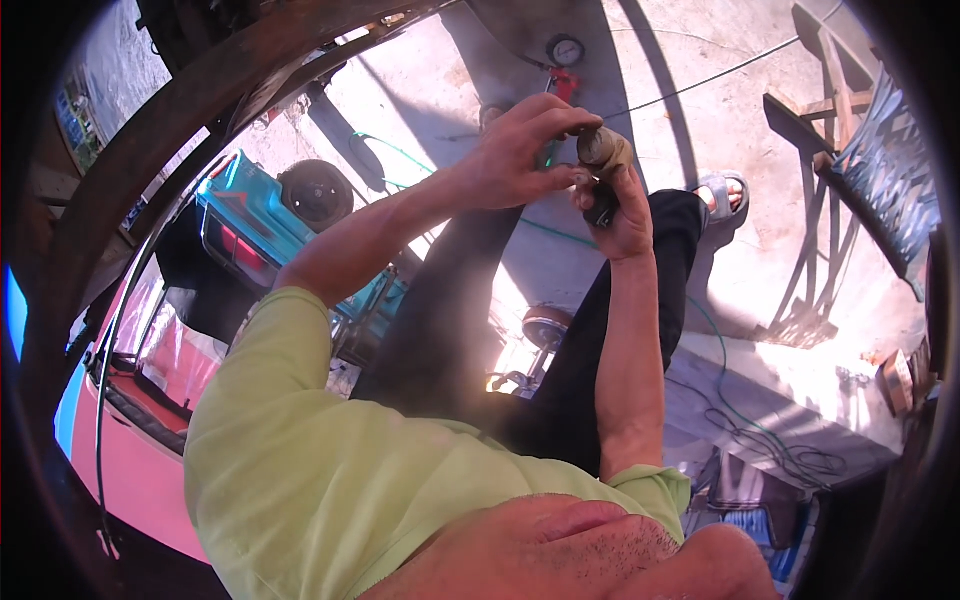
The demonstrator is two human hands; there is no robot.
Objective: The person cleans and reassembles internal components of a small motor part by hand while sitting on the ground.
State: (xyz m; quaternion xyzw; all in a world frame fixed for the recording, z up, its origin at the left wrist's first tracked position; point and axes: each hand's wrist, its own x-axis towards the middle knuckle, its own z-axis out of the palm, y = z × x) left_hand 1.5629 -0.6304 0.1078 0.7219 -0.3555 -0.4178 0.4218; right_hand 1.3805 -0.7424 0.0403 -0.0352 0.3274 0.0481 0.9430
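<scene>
A short tan-brown cylindrical part (pixel 604 150) with a rounded, dull end is held up in front of me, above my knees. My right hand (pixel 628 215) grips it from below, fingers wrapped round it and round a dark piece (pixel 601 205) beneath. I cannot make out its exact kind. From the left, my left hand (pixel 525 150) reaches over with thumb and fingers curved apart. Their tips meet the upper end of the part, one at its top and the thumb low on its side.
Beyond my hands, a round gauge (pixel 566 50) with a red handle (pixel 563 84) lies on the concrete. To the left sit a teal plastic box (pixel 255 205) and a dark round wheel (pixel 316 194). A wooden frame (pixel 835 100) stands at right. Thin hoses cross the floor near my sandalled foot (pixel 728 198).
</scene>
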